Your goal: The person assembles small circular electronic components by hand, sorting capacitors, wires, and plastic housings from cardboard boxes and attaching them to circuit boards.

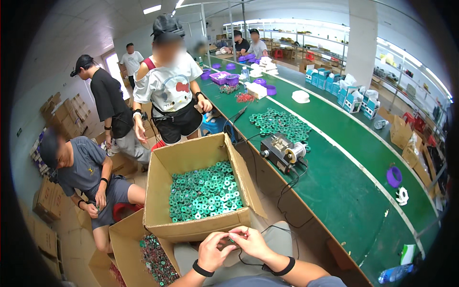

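In front of my lap, my left hand [214, 249] and my right hand [249, 242] meet with fingertips pinched together. Between them is a small dark green piece [232, 241], mostly covered by the fingers; it resembles the parts in the box, but its exact kind is hard to tell. Just beyond my hands stands an open cardboard box [196, 231], holding a heap of green ring-shaped parts [205, 191]. A black band circles each wrist. A thin black cable [262, 263] runs past my right hand.
At left, a lower carton [125, 239] holds red and dark small parts [155, 260]. The green workbench [334, 191] on my right bears a black machine with a spool [282, 152] and loose green rings [279, 123]. A seated person [86, 167] and a standing person [169, 91] are close by.
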Demonstrator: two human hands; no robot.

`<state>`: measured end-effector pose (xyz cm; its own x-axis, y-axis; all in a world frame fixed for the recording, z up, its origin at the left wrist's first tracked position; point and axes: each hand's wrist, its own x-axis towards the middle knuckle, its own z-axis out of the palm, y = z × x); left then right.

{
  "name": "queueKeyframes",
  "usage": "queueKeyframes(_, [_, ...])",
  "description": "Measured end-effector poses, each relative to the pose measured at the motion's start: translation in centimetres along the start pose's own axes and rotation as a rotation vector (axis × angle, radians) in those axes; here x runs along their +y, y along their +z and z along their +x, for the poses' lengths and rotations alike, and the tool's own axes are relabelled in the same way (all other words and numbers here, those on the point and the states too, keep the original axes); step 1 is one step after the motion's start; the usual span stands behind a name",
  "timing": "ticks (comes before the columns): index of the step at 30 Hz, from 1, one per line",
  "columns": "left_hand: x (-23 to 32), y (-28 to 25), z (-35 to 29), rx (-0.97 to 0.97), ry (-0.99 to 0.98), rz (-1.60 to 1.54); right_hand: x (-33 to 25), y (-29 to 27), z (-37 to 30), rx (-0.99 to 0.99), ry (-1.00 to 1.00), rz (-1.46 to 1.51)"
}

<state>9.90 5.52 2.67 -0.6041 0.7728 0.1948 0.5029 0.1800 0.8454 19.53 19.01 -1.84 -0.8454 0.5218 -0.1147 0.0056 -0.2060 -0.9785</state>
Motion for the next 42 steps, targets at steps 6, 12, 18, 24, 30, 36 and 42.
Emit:
queueKeyframes(6, [-0.2, -0.9, 0.0, 0.051, 0.168, 0.102, -0.4, 0.6, -0.7, -0.003, -0.007, -0.194])
queueKeyframes(12, [-1.2, -1.7, 0.2, 0.114, 0.258, 0.199, -2.7, 1.5, -1.5, 0.112, -0.193, -0.150])
queueKeyframes(18, [-1.1, -3.5, 0.5, -0.129, 0.376, 0.173, -7.2, 0.2, -1.0, -0.080, -0.507, -0.724])
queueKeyframes(24, [-1.4, -4.8, 0.0, -0.097, 0.348, 0.218, -8.1, -0.6, -0.4, -0.385, 0.032, -0.628])
queueKeyframes(30, [-2.6, -4.3, -0.7, -0.138, 0.299, 0.163, -6.6, -0.4, -0.9, -0.525, 0.058, -0.584])
queueKeyframes(36, [-2.8, -4.5, -0.6, -0.183, 0.322, 0.166, -5.6, -1.1, -0.9, -0.597, -0.060, -0.580])
queueKeyframes(42, [-3.8, -4.1, -1.6, -0.335, -0.352, -0.818, -5.5, -0.7, -1.2, -0.558, 0.119, -0.381])
